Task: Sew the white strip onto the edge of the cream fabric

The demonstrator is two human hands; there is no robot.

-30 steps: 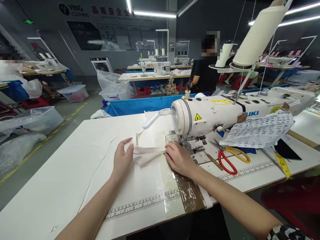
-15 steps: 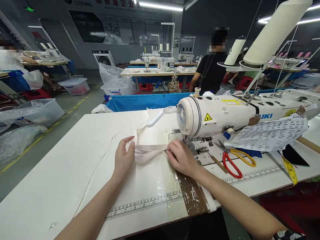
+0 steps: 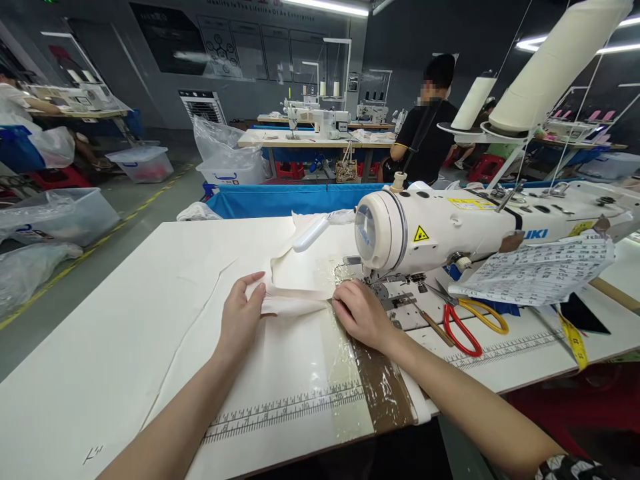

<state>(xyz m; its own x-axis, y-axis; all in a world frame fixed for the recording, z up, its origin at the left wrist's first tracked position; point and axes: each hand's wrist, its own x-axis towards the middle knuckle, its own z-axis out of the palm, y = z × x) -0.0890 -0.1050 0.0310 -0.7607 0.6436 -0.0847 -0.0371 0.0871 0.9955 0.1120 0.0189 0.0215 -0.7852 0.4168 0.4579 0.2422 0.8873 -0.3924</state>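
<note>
A pale strip of fabric (image 3: 297,303) stretches between my hands over the white sewing table (image 3: 200,267). My left hand (image 3: 243,308) pinches its left end between thumb and fingers. Close to the needle area, my right hand (image 3: 361,308) has its fingers closed on the right end; the fingertips partly hide it. The white sewing machine (image 3: 430,223) stands just beyond and to the right of that hand. More light cloth (image 3: 281,261) lies behind the strip, and a white-handled tool (image 3: 311,235) rests on it.
Right of my right hand lie scissors (image 3: 463,327) with red and yellow handles and a thin wooden-handled tool (image 3: 436,327). Printed paper (image 3: 540,270) leans on the machine. A yellow tape measure (image 3: 573,343) hangs at the right. Beyond the table, a person in black (image 3: 425,133) faces away.
My left hand has shifted slightly left and the fabric strip between my hands is flatter and tauter. My right hand stays by the needle area. The view has tilted slightly.
</note>
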